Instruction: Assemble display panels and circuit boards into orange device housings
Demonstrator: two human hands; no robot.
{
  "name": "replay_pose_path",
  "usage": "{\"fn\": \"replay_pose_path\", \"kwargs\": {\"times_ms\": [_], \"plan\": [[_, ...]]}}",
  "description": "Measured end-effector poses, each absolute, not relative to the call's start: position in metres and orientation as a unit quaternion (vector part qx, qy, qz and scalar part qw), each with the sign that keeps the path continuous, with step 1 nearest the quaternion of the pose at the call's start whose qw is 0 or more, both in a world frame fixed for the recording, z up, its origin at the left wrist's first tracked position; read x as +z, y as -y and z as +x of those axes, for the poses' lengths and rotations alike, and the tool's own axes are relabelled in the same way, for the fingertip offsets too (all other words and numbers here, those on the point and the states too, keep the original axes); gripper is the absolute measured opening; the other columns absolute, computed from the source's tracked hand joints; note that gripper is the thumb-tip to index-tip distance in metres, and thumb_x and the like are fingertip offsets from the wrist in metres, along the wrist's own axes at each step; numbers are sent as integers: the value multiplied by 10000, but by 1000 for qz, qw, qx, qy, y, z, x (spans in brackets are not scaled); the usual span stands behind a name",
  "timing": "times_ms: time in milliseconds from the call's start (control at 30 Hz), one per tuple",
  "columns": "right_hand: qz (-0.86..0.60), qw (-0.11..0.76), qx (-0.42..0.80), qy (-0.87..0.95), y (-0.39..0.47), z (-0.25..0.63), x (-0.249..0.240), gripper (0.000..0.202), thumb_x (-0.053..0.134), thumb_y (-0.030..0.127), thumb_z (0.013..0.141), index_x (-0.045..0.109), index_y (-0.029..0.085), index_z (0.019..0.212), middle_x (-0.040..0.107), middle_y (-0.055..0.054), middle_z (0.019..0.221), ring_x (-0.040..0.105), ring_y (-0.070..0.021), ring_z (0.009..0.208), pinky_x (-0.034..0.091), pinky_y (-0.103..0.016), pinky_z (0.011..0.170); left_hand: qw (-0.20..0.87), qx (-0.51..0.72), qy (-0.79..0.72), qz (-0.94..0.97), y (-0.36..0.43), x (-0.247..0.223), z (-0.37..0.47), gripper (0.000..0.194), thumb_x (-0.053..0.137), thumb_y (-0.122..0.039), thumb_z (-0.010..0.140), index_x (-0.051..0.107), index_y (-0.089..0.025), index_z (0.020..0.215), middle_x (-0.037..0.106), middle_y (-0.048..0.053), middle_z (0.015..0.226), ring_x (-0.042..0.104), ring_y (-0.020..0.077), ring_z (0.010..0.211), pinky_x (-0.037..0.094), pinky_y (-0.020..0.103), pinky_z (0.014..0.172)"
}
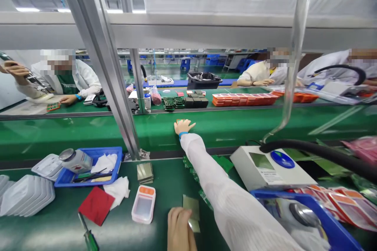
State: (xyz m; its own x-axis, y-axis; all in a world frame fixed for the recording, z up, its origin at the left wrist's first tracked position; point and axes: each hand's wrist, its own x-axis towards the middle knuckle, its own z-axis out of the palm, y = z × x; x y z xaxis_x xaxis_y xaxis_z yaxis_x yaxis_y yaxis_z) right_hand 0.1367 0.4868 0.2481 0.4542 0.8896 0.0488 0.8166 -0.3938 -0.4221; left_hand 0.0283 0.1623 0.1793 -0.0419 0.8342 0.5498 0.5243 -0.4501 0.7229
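Observation:
My right hand (183, 126) reaches out over the green conveyor belt (156, 131), with a blue band at the wrist. Its thumb and some fingers are on a small orange-and-green piece (179, 120), mostly hidden behind them; the outer fingers stretch to the right. At the bottom centre my left hand (180, 228) is closed, fingertips over greenish square plates (192, 205); what it pinches is hidden. Left of it lies a white case with an orange top section (143, 204). Behind that case is a small stack of square plates (145, 172).
Blue trays with bottles stand left (118, 164) and right (338, 223). A red cloth (96, 205), screwdriver (90, 239) and white trays (28, 196) lie left. A white box (271, 168) and black hose are right. Metal posts rise ahead. Across the belt, people sit near orange stacks (244, 99).

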Motion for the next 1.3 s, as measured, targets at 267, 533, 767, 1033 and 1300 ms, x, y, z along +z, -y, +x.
{"fn": "replay_pose_path", "kwargs": {"times_ms": [267, 533, 767, 1033, 1300], "plan": [[-724, 158, 167, 650, -427, 130, 307, 364, 572, 355, 913, 538, 170, 1224, 566, -91, 1245, 590, -228, 1072, 512, -453, 894, 189, 515, -529, 647, -164, 192, 11, 251, 403, -143, 880, 588, -188, 1044, 660, 113, 982, 630, 228, 978, 516, 424, 866], [-581, 116, 165, 788, -219, 137, 273, 412, 583, 370, 903, 518, 179, 1263, 547, -97, 1284, 557, -255, 1141, 467, -502, 957, 210, 572, -537, 584, -174, 193, 2, 236, 470, -234, 786, 559, -187, 999, 650, 106, 959, 609, 264, 965, 466, 475, 905], [-586, 120, 128, 791, -183, 150, 242, 433, 579, 398, 902, 512, 176, 1267, 571, -96, 1247, 573, -250, 1115, 460, -505, 960, 252, 597, -528, 549, -177, 206, 4, 307, 515, -282, 675, 549, -207, 971, 644, 80, 921, 599, 272, 918, 438, 502, 932], [-568, 221, 117, 784, -167, 157, 255, 549, 598, 377, 885, 419, 143, 1349, 573, -136, 1255, 529, -293, 1196, 305, -608, 1075, 363, 634, -520, 443, -164, 230, 9, 376, 646, -363, 587, 538, -216, 916, 637, 57, 920, 613, 265, 968, 426, 500, 991], [-440, 345, 192, 806, -69, 178, 302, 609, 709, 333, 787, 417, 210, 1307, 595, -107, 1273, 539, -241, 1209, 167, -542, 1179, 612, 482, -395, 487, -97, 271, 23, 454, 468, -609, 781, 719, -254, 911, 722, 107, 901, 674, 336, 964, 538, 562, 822]]}}
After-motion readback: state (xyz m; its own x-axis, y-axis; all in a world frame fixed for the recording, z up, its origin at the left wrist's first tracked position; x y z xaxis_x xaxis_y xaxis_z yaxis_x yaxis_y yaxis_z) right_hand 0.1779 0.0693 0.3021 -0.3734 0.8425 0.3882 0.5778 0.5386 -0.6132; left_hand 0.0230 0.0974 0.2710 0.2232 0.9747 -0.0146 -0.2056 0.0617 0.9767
